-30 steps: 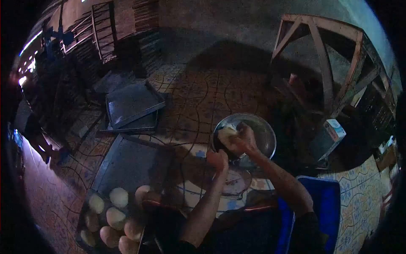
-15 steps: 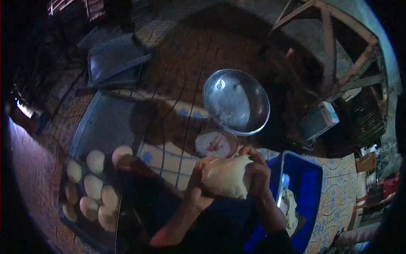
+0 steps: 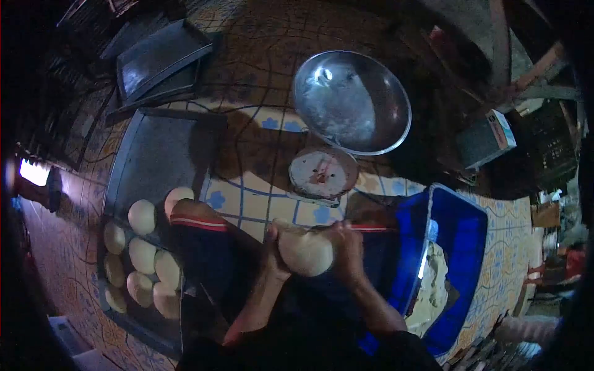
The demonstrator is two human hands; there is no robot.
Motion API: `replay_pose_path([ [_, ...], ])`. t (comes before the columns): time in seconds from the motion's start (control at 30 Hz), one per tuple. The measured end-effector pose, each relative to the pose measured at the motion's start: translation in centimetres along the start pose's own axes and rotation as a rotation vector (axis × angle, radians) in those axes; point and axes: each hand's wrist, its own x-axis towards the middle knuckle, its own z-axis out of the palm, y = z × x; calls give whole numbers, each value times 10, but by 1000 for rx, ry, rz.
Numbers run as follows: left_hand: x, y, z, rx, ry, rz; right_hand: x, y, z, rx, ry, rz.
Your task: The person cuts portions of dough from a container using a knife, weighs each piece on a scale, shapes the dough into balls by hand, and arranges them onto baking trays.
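A pale, rounded lump of dough (image 3: 305, 252) is held between both hands above my lap. My left hand (image 3: 276, 255) is curved round its left side, and my right hand (image 3: 348, 250) presses its right side, with fingers near the top. Several round dough balls (image 3: 142, 255) lie in the lower part of a dark metal tray (image 3: 161, 145) at the left. More dough (image 3: 430, 290) sits inside the blue bin (image 3: 467, 238) to the right. Beyond my hands is a round scale pan (image 3: 323, 173) with stains on it.
A large metal bowl (image 3: 356, 102), dusted whitish inside, stands behind the scale on the patterned tile floor (image 3: 241, 201). Metal trays (image 3: 158, 59) are stacked at the upper left. A carton (image 3: 486, 141) and wooden beams (image 3: 501, 49) are at the right.
Both hands came back from the bowl with the dough, which has gone from a long, uneven piece to a rounder, smoother lump. The view has tilted down.
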Motion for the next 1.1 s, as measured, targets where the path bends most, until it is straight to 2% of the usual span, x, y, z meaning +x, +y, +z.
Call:
replay_pose_path([
  [0.07, -9, 1, 2, 125, 182, 87, 6, 1, -12, -121, -110, -70],
  [0.1, -10, -5, 12, 281, 310, 255, 10, 7, -14, -422, -64, -281],
  [0.2, -5, -12, 17, 805, 104, 102, 6, 46, -25, -349, 60, -319],
  [0.23, 0, -11, 9, 983, 47, 55, 5, 42, -15, -249, 175, -213],
  [0.27, 4, -10, 6, 857, 49, 134, 7, 33, -5, -142, 283, -116],
  [0.3, 13, -7, 7, 733, 47, 232, 11, 15, 8, 38, 368, -166],
  [0.33, 17, -1, 4, 612, 53, 323, 7, 12, 15, -29, 333, -143],
  [0.37, 16, 2, -30, 565, 180, 131, 1, 13, 23, -91, 307, -112],
  [0.4, 8, 1, -29, 403, 124, 83, -3, 14, 27, -158, 277, -83],
  [0.43, 4, -1, -28, 236, 66, 46, 0, 20, 18, -174, 98, 45],
  [0.47, 1, -3, -26, 67, 9, 7, 3, 15, 9, -125, 61, 6],
  [0.5, -4, -3, 4, 141, 383, 104, 4, 3, 4, -80, 23, -26],
  [0.53, -6, -5, 4, 307, 379, 147, 6, -4, 2, -44, -22, -58],
  [0.57, -6, -6, 3, 470, 372, 193, -1, 4, 9, -77, -113, -267],
  [0.63, 1, -22, 1, 873, 400, 235, -3, 13, 12, -485, -160, -489],
  [0.67, 3, -22, -7, 850, 289, 242, -4, 16, 7, -693, -178, -602],
  [0.73, 15, -4, -11, 804, 53, 298, 1, 28, 0, -449, 16, -418],
  [0.77, 18, 2, -3, 713, 198, 217, -2, 28, 1, -388, 104, -339],
  [0.8, 15, -1, -3, 499, 127, 159, 0, 27, 5, -322, 187, -270],
  [0.83, 13, -6, -3, 290, 44, 99, -2, 28, 13, -279, 139, -271],
  [0.87, 10, -10, -7, 80, -35, 34, 2, 28, 13, -208, 139, -106],
  [0.9, 3, -8, -11, 64, -50, 71, 3, 25, 12, -141, 137, 70],
  [0.93, 0, -5, -16, 273, 56, 86, 2, 21, 10, -72, 141, 248],
  [1.0, -3, 1, -18, 673, 275, 122, -6, -5, 10, -349, -113, -54],
  [1.03, 6, -7, -9, 988, 470, 126, -8, -4, 17, -652, -177, -312],
  [1.1, 2, -8, 9, 876, 343, -8, -9, 16, 15, -618, -56, -401],
])
